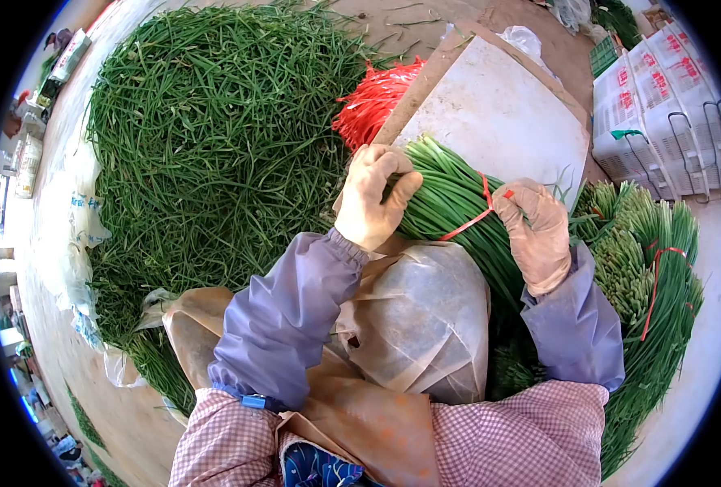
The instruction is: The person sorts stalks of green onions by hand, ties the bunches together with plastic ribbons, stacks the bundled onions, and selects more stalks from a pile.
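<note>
A bunch of green chives (446,195) lies across my lap and the edge of a white board, its pale cut ends toward the upper left. Around its middle runs a red tie (468,225). My right hand (537,235), in a tan glove, pinches an end of this tie at the bunch's right side. At the cut ends, my gloved left hand (374,197) has its fingers curled and thumb close to the forefinger; what lies between them, if anything, is hidden.
A big heap of loose chives (214,146) spreads at left. Red tie strips (377,101) lie beside the white board (498,105). Tied bunches (657,260) are stacked at right, below white plastic crates (661,114). A tan apron (369,430) covers my lap.
</note>
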`<action>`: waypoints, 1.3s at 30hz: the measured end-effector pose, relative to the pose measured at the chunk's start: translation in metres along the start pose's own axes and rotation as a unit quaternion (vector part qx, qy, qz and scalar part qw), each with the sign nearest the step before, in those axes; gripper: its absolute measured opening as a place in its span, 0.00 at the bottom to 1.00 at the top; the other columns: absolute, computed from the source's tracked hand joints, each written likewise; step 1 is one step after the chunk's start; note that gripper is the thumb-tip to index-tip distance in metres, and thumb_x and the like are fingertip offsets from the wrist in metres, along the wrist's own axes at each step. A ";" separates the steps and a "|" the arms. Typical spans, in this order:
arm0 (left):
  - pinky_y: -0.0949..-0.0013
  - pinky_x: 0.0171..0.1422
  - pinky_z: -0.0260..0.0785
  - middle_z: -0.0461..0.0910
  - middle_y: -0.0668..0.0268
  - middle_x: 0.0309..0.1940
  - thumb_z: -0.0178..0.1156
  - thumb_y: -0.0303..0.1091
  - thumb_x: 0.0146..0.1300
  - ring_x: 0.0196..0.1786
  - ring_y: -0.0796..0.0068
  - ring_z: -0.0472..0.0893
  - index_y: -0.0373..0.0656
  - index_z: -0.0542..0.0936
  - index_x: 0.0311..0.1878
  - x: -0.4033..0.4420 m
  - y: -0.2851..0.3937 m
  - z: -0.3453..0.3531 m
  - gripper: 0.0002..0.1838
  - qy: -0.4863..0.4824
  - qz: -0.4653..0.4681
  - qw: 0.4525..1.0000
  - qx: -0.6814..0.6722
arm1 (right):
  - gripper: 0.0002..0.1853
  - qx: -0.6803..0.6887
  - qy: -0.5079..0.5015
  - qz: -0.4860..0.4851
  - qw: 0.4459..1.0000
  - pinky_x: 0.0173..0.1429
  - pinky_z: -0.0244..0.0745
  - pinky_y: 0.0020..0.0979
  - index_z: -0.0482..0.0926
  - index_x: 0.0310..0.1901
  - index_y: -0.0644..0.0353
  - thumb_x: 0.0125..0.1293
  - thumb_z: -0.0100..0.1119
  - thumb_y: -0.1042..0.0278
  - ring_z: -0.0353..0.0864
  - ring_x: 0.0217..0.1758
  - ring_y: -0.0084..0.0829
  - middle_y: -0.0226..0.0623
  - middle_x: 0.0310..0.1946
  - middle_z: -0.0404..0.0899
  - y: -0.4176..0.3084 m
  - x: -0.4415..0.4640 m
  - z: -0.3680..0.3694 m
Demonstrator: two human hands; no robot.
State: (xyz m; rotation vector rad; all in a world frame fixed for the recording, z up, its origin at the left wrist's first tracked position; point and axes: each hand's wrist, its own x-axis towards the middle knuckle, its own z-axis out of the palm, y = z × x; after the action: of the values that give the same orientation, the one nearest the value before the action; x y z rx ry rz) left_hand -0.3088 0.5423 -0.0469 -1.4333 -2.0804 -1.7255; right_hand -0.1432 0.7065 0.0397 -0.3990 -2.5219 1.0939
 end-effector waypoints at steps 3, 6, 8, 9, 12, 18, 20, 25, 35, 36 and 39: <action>0.64 0.53 0.70 0.76 0.61 0.36 0.63 0.34 0.65 0.44 0.63 0.78 0.37 0.76 0.38 0.004 0.002 -0.004 0.10 -0.034 -0.055 0.998 -0.029 | 0.03 0.017 0.026 0.020 0.999 0.46 0.71 0.27 0.80 0.37 0.66 0.65 0.63 0.76 0.76 0.37 0.26 0.32 0.33 0.79 0.000 -0.005 0.001; 0.67 0.55 0.69 0.78 0.63 0.38 0.62 0.34 0.66 0.46 0.69 0.78 0.36 0.77 0.40 0.016 0.006 -0.012 0.09 -0.096 -0.139 0.984 -0.060 | 0.04 0.044 0.050 0.081 0.994 0.47 0.70 0.27 0.79 0.37 0.66 0.67 0.61 0.74 0.74 0.38 0.24 0.32 0.34 0.79 0.024 -0.013 0.017; 0.69 0.56 0.69 0.80 0.64 0.40 0.62 0.34 0.67 0.48 0.73 0.77 0.36 0.78 0.43 0.026 0.009 -0.016 0.10 -0.108 -0.203 0.967 -0.106 | 0.04 0.065 0.093 0.037 0.993 0.47 0.70 0.26 0.78 0.37 0.65 0.67 0.61 0.74 0.74 0.38 0.24 0.32 0.35 0.79 0.032 -0.018 0.025; 0.69 0.58 0.69 0.80 0.64 0.42 0.61 0.35 0.67 0.49 0.74 0.77 0.36 0.78 0.46 0.031 0.013 -0.017 0.11 -0.076 -0.198 0.969 -0.125 | 0.04 0.075 0.114 0.016 0.990 0.47 0.70 0.26 0.78 0.37 0.65 0.67 0.61 0.74 0.74 0.38 0.25 0.32 0.35 0.79 0.034 -0.020 0.027; 0.69 0.65 0.65 0.80 0.61 0.51 0.57 0.44 0.72 0.56 0.73 0.76 0.37 0.76 0.59 0.051 0.022 -0.019 0.21 -0.038 -0.209 0.959 -0.190 | 0.03 0.047 0.109 0.010 0.993 0.48 0.71 0.26 0.78 0.36 0.65 0.66 0.61 0.76 0.75 0.39 0.26 0.34 0.36 0.79 0.034 -0.024 0.027; 0.64 0.66 0.67 0.80 0.55 0.55 0.55 0.51 0.71 0.60 0.64 0.77 0.37 0.77 0.60 0.063 0.001 -0.001 0.27 -0.205 -0.223 0.942 -0.145 | 0.02 0.035 0.097 -0.005 0.995 0.46 0.72 0.26 0.77 0.35 0.65 0.64 0.61 0.78 0.75 0.37 0.27 0.34 0.36 0.79 0.029 -0.022 0.025; 0.66 0.63 0.68 0.83 0.58 0.50 0.59 0.46 0.69 0.56 0.67 0.80 0.37 0.80 0.55 0.064 -0.002 -0.002 0.22 -0.192 -0.246 0.936 -0.165 | 0.02 0.036 0.103 0.003 0.994 0.46 0.72 0.26 0.77 0.35 0.65 0.64 0.61 0.78 0.75 0.37 0.27 0.34 0.35 0.79 0.026 -0.021 0.025; 0.65 0.68 0.64 0.81 0.56 0.54 0.60 0.42 0.68 0.60 0.66 0.77 0.38 0.79 0.58 0.074 0.021 -0.019 0.21 -0.038 -0.096 0.990 -0.093 | 0.02 0.047 0.119 -0.028 0.991 0.47 0.72 0.27 0.78 0.36 0.65 0.66 0.61 0.77 0.77 0.37 0.28 0.36 0.35 0.80 0.031 -0.017 0.024; 0.48 0.73 0.56 0.70 0.49 0.65 0.71 0.60 0.44 0.69 0.54 0.69 0.33 0.65 0.69 0.067 0.043 0.001 0.54 -0.423 0.110 0.894 0.103 | 0.05 -0.068 0.231 -0.015 0.971 0.46 0.72 0.28 0.80 0.36 0.67 0.65 0.64 0.74 0.78 0.37 0.29 0.36 0.34 0.80 0.042 -0.018 0.002; 0.53 0.71 0.59 0.71 0.49 0.62 0.73 0.59 0.41 0.66 0.52 0.70 0.32 0.65 0.68 0.062 0.043 0.001 0.55 -0.389 0.120 0.906 0.114 | 0.04 -0.042 0.269 -0.011 0.962 0.46 0.72 0.28 0.80 0.35 0.67 0.63 0.64 0.75 0.77 0.36 0.28 0.35 0.32 0.80 0.044 -0.018 0.005; 0.50 0.71 0.59 0.73 0.50 0.58 0.75 0.57 0.40 0.63 0.51 0.72 0.33 0.63 0.69 0.065 0.054 0.004 0.56 -0.432 0.084 0.883 0.160 | 0.03 -0.046 0.227 0.073 0.970 0.45 0.72 0.28 0.79 0.35 0.66 0.64 0.63 0.76 0.76 0.35 0.27 0.35 0.30 0.79 0.032 -0.007 -0.006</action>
State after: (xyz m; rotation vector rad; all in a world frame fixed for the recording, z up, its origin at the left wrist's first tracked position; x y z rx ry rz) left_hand -0.3062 0.5796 0.0290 -2.4375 -2.3040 -0.6303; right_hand -0.1309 0.7287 0.0186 -0.7761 -2.1634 0.8220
